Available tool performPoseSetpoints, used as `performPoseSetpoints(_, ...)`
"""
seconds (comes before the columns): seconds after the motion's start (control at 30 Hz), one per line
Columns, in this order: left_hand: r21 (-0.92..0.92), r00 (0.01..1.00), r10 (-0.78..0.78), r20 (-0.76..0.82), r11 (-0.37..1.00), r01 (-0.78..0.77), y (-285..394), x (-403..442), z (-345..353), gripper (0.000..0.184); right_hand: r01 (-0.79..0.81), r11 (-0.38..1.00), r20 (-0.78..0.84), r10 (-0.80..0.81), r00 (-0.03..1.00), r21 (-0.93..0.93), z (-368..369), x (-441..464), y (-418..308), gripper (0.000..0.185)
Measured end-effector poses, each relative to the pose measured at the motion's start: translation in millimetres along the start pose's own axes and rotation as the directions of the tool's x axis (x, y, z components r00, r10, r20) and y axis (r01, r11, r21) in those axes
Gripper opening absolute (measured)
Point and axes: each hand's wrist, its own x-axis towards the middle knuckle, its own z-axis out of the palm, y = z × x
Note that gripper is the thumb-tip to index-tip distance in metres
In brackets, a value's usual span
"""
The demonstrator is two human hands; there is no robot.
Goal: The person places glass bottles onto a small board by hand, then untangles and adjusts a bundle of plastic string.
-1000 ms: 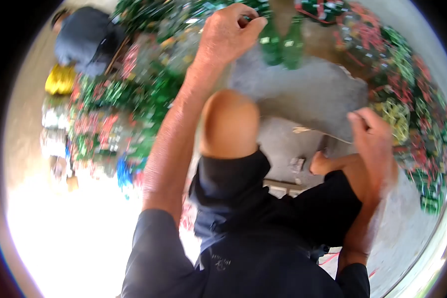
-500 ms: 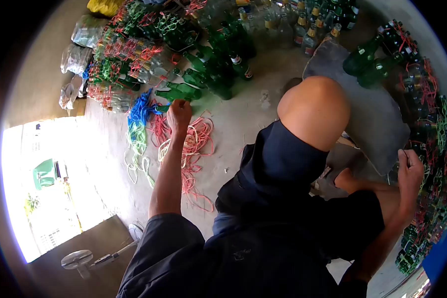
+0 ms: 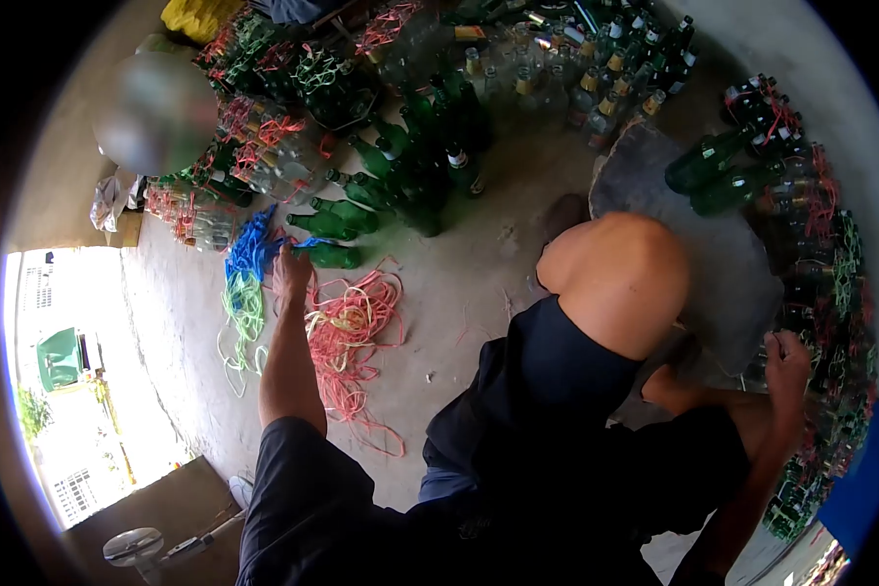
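My left hand (image 3: 291, 273) is at the blue plastic string (image 3: 251, 246) on the floor, fingers closed on some of it; a blue strand sticks out to the right past the fingertips. Light green string (image 3: 244, 305) trails below that bundle, and a loose heap of red and pale string (image 3: 356, 322) lies to the right of my wrist. Green glass bottles (image 3: 334, 221) lie just beyond the hand. Off to the right, my right hand (image 3: 787, 363) is curled closed above my lower leg, near bundled bottles; whatever it may hold is too small to make out.
Standing green bottles (image 3: 415, 190) and clear bottles (image 3: 586, 98) crowd the far floor. A dark flat sheet (image 3: 684, 215) lies beyond my knee with two large green bottles (image 3: 718, 176) on its edge. Tied bottle bundles (image 3: 830, 283) line the right wall. A fan (image 3: 135, 547) stands lower left.
My left hand has moved left from beside the lying green bottles to the blue string, which now shows at its fingers. My right hand stays closed, and the view has shifted slightly.
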Motion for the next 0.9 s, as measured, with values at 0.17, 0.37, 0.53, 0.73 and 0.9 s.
performPoseSetpoints(0.17, -0.092, 0.998, 0.018, -0.064, 0.995, -0.024, 10.7, -7.7, -1.3, 0.050, 0.051, 0.998, -0.041, -0.052, 0.998, -0.027, 5.6, 1.6, -2.0, 0.023)
performPoseSetpoints(0.37, 0.017, 0.973, 0.093, -0.213, 0.996, -0.092, 5.2, -30.9, 13.5, 0.037, 0.060, 0.997, -0.059, -0.063, 0.996, -0.045, 5.5, -1.2, -15.8, 0.027)
performPoseSetpoints(0.53, -0.035, 0.936, 0.214, -0.280, 0.972, -0.233, 35.1, -70.7, -28.8, 0.034, 0.086, 0.996, -0.092, -0.088, 0.992, -0.021, 0.9, -7.9, -16.1, 0.025)
performPoseSetpoints(0.73, -0.222, 0.882, 0.408, -0.235, 0.861, -0.457, 121.5, -140.8, -130.2, 0.024, 0.019, 0.994, -0.119, -0.006, 0.993, 0.110, -11.3, -17.4, -37.2, 0.020)
performPoseSetpoints(0.9, -0.331, 0.772, 0.590, -0.237, 0.698, -0.635, 209.0, -175.8, -194.3, 0.021, 0.100, 0.985, -0.234, -0.065, 0.970, 0.143, -17.8, -25.8, -33.8, 0.017)
